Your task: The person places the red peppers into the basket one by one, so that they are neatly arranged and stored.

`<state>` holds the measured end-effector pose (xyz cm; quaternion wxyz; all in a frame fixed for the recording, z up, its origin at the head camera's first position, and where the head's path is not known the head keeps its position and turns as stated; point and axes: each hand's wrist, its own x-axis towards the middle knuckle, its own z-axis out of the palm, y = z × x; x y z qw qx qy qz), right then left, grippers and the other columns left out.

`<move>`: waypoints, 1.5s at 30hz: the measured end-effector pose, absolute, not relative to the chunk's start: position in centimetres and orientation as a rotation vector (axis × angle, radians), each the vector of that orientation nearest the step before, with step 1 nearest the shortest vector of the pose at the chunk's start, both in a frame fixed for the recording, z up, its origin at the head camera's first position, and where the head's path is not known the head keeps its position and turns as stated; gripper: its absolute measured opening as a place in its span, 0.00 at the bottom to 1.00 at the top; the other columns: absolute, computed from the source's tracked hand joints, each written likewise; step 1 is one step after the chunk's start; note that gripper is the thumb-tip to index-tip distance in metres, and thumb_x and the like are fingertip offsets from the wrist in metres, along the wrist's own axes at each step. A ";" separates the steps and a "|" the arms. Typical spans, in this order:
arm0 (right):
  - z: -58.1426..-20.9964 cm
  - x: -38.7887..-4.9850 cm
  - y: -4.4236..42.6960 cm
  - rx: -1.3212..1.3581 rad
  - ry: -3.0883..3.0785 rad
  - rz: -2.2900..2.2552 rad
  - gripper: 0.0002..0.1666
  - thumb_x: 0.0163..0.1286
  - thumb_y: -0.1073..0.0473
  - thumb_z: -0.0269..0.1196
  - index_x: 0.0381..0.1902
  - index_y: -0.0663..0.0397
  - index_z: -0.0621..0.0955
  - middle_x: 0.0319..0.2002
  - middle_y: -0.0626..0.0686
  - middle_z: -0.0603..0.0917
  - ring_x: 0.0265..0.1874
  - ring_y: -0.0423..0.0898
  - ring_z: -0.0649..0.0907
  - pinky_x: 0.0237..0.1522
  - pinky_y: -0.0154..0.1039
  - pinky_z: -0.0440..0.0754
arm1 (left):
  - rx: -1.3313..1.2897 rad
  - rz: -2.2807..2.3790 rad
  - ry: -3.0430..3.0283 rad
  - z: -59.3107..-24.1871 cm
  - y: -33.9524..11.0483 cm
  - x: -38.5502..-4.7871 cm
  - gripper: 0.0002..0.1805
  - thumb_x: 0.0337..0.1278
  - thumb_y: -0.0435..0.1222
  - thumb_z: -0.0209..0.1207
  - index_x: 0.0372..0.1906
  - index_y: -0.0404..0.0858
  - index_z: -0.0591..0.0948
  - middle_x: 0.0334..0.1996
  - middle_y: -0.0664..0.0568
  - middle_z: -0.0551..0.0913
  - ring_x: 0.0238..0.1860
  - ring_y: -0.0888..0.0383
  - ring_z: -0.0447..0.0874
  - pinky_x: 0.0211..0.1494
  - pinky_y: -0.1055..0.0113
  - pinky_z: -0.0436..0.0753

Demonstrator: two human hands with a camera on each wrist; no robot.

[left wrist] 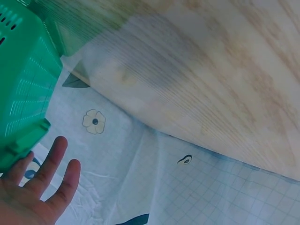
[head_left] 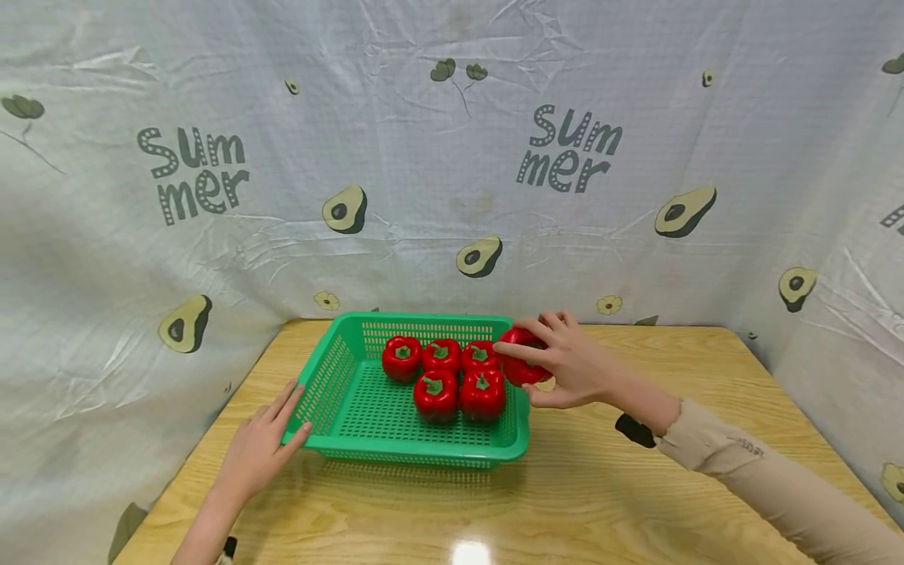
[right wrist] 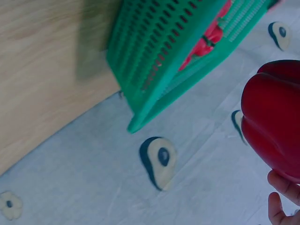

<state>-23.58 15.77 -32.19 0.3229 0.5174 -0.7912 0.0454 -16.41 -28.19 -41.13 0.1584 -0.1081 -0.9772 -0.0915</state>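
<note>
A green plastic basket (head_left: pixel 417 451) stands on the wooden table with several red bell peppers (head_left: pixel 435 396) grouped toward its right half. Over the basket's right rim my right hand (head_left: pixel 568 357) grips another red bell pepper (head_left: pixel 519 375), fingers and thumb around its sides. That same held bell pepper (right wrist: pixel 276 122) fills the right edge of the right wrist view, with fingertips beneath it. My left hand (head_left: pixel 257 447) rests on the basket's left rim, its fingers extended. In the left wrist view the left hand (left wrist: pixel 40 192) lies against the basket's edge with fingers spread.
The wooden table (head_left: pixel 636 486) extends to the right and in front of the basket. A pale cloth (head_left: pixel 424 157) with avocado and "summer" prints hangs behind and at both sides, close to the table's back edge.
</note>
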 end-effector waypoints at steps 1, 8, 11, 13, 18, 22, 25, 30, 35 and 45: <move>-32.1 -23.6 15.3 1.368 -2.070 0.121 0.30 0.52 0.44 0.50 0.55 0.38 0.73 0.49 0.54 0.73 0.36 0.46 0.67 0.34 0.43 0.62 | -0.306 -0.255 -2.799 -41.1 -28.2 -16.4 0.34 0.59 0.48 0.50 0.67 0.38 0.59 0.65 0.41 0.61 0.51 0.36 0.72 0.43 0.38 0.71; -31.5 -24.1 12.2 1.405 -2.044 0.137 0.30 0.51 0.45 0.51 0.55 0.37 0.74 0.48 0.52 0.73 0.34 0.45 0.66 0.34 0.42 0.61 | -0.311 -0.222 -2.784 -41.1 -28.2 -16.5 0.34 0.58 0.48 0.51 0.66 0.38 0.59 0.65 0.41 0.62 0.50 0.38 0.73 0.39 0.42 0.74; -31.4 -24.4 10.9 1.421 -2.054 0.140 0.30 0.51 0.44 0.52 0.55 0.36 0.73 0.47 0.51 0.72 0.34 0.44 0.66 0.34 0.41 0.61 | -0.310 -0.218 -2.782 -41.0 -28.2 -16.4 0.34 0.58 0.48 0.51 0.66 0.38 0.59 0.64 0.41 0.62 0.49 0.38 0.73 0.38 0.42 0.74; -31.2 -24.5 9.9 1.433 -2.059 0.140 0.30 0.51 0.44 0.52 0.55 0.36 0.73 0.47 0.50 0.72 0.34 0.44 0.66 0.34 0.40 0.61 | -0.308 -0.218 -2.784 -41.0 -28.1 -16.4 0.34 0.58 0.48 0.51 0.67 0.38 0.59 0.65 0.41 0.62 0.50 0.38 0.73 0.39 0.42 0.74; -31.0 -25.0 7.6 1.444 -2.090 0.129 0.32 0.51 0.43 0.52 0.57 0.40 0.71 0.46 0.48 0.73 0.33 0.43 0.65 0.32 0.38 0.59 | -0.309 -0.224 -2.781 -41.0 -28.1 -16.3 0.34 0.58 0.48 0.51 0.67 0.38 0.59 0.65 0.41 0.62 0.50 0.38 0.72 0.40 0.41 0.73; -31.1 -25.5 5.7 1.427 -2.140 0.090 0.37 0.53 0.40 0.51 0.60 0.48 0.67 0.47 0.47 0.73 0.32 0.42 0.65 0.32 0.37 0.58 | -0.316 -0.230 -2.767 -41.1 -28.2 -16.3 0.33 0.58 0.47 0.51 0.66 0.38 0.60 0.64 0.41 0.62 0.50 0.38 0.73 0.39 0.41 0.73; -31.5 -25.8 4.2 1.416 -2.152 0.027 0.38 0.55 0.38 0.51 0.60 0.51 0.66 0.49 0.46 0.74 0.33 0.42 0.67 0.32 0.37 0.59 | -0.314 -0.230 -2.764 -41.1 -28.2 -16.3 0.33 0.58 0.47 0.51 0.66 0.38 0.60 0.64 0.41 0.62 0.50 0.37 0.73 0.39 0.41 0.73; -32.4 -26.1 1.9 1.421 -2.121 -0.089 0.37 0.57 0.33 0.51 0.58 0.49 0.68 0.50 0.46 0.74 0.34 0.44 0.69 0.31 0.37 0.63 | -0.312 -0.226 -2.768 -41.1 -28.1 -16.2 0.33 0.58 0.47 0.51 0.66 0.38 0.60 0.65 0.42 0.62 0.50 0.38 0.73 0.40 0.42 0.73; -33.4 -26.5 -0.2 1.419 -2.109 -0.194 0.38 0.58 0.30 0.49 0.59 0.47 0.69 0.50 0.45 0.74 0.34 0.47 0.70 0.33 0.37 0.67 | -0.311 -0.235 -2.769 -41.1 -28.1 -16.2 0.33 0.58 0.47 0.51 0.66 0.38 0.60 0.65 0.42 0.62 0.50 0.38 0.73 0.41 0.41 0.73; -35.4 -27.9 -3.1 1.366 -2.231 -0.295 0.39 0.61 0.29 0.43 0.61 0.45 0.66 0.52 0.45 0.73 0.43 0.47 0.70 0.43 0.42 0.69 | -0.306 -0.248 -2.776 -41.1 -28.1 -16.2 0.33 0.58 0.47 0.51 0.66 0.37 0.60 0.65 0.41 0.62 0.51 0.38 0.73 0.42 0.40 0.72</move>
